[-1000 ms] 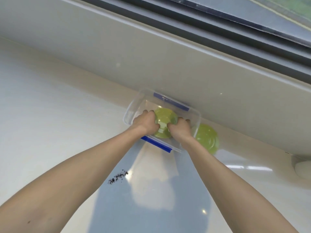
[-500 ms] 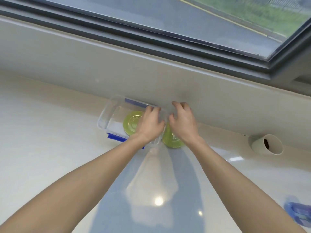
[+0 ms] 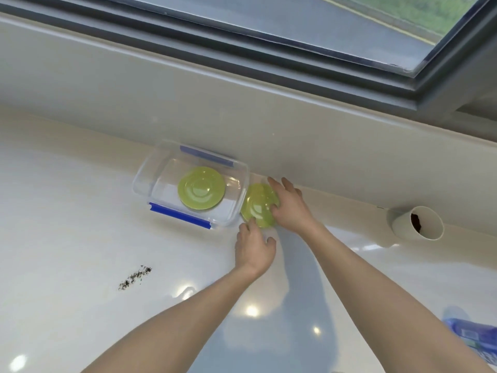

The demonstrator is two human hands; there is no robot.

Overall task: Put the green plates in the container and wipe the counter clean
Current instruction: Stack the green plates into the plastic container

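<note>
A clear plastic container (image 3: 150, 173) with blue clips stands on the white counter against the back wall. One green plate (image 3: 201, 191) lies flat inside it. A second green plate (image 3: 256, 204) sits tilted on the counter just right of the container. My right hand (image 3: 291, 204) grips this plate's right rim. My left hand (image 3: 254, 247) touches its near edge with the fingertips, fingers slightly spread. A small patch of dark crumbs (image 3: 135, 277) lies on the counter to the left.
A white cup (image 3: 415, 223) lies on its side by the wall at right, dark residue inside. A blue packet (image 3: 476, 336) shows at the right edge. A window sill and frame run above the back wall.
Both hands left the container and the plate inside it. They moved right to the second plate; my left hand dropped to its near edge and my right hand took its rim.
</note>
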